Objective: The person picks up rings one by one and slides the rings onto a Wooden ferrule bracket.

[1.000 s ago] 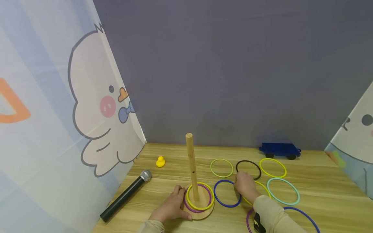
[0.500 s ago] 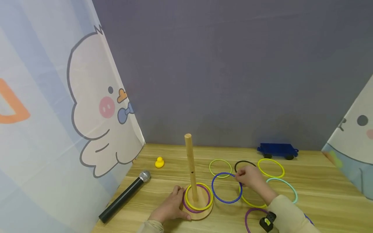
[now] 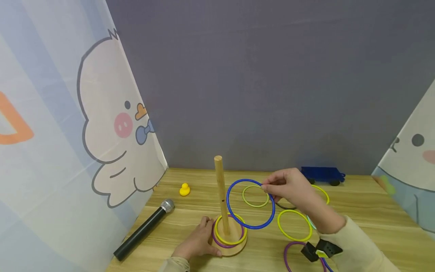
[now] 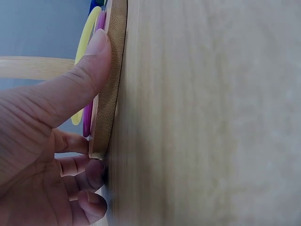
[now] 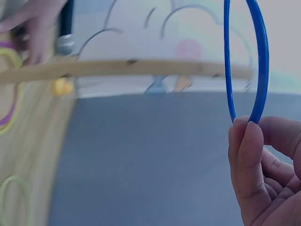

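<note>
My right hand [image 3: 289, 187] pinches a blue ring [image 3: 230, 209] between thumb and fingertips, raised above the table just right of the wooden peg. In the right wrist view the blue ring [image 5: 262, 61] stands up from the fingertips. The peg stand [image 3: 220, 181] has a round wooden base, with a yellow ring [image 3: 243, 238] and a purple ring [image 3: 221, 244] lying round the foot of its peg. My left hand [image 3: 198, 240] grips the base's left edge; in the left wrist view its thumb and curled fingers lie along the rim of the base [image 4: 113, 80].
Several loose rings lie on the right, including a light green ring [image 3: 244, 199], a yellow ring [image 3: 278, 224] and a purple ring [image 3: 285, 257]. A blue toy wagon [image 3: 321, 174] stands at the back. Leftward are a microphone [image 3: 142, 232] and a yellow toy duck [image 3: 185, 189].
My right hand has picked the blue ring up off the table and carried it up and left, closer to the peg. The left hand has stayed at the base.
</note>
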`<state>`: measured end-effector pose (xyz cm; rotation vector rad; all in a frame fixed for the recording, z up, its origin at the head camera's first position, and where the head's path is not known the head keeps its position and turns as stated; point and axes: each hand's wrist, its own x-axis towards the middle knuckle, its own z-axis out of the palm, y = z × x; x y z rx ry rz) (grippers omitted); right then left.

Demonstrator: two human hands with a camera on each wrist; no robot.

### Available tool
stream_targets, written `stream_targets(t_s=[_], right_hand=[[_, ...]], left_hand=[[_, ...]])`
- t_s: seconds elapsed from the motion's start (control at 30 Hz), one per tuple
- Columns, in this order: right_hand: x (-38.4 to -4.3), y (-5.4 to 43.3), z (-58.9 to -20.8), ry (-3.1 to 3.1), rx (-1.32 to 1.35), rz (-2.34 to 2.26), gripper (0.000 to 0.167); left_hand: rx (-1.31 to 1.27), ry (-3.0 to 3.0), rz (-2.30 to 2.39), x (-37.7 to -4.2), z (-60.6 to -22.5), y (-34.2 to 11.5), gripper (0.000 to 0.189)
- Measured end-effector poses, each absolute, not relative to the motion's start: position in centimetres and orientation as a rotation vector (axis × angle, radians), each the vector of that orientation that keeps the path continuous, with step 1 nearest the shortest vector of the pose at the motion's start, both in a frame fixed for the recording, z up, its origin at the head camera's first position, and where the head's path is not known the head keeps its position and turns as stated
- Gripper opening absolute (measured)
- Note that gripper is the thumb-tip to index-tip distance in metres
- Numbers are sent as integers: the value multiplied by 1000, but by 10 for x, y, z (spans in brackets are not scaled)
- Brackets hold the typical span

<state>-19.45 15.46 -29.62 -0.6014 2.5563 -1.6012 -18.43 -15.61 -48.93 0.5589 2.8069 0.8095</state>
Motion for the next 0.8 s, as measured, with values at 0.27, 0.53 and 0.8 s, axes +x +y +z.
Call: stream_targets(t_s=[0.27, 0.53, 0.8], right_hand=[[-186, 125, -248, 2590, -596, -1707, 20], [-202, 102, -244, 2642, -489, -1845, 16], [-222, 96, -284, 2631, -361, -1777, 11]], left_hand=[[556, 2809, 795, -184, -489, -157, 111], [557, 2797, 814, -185, -489, -157, 110], [563, 2791, 816, -184, -489, -157, 109]])
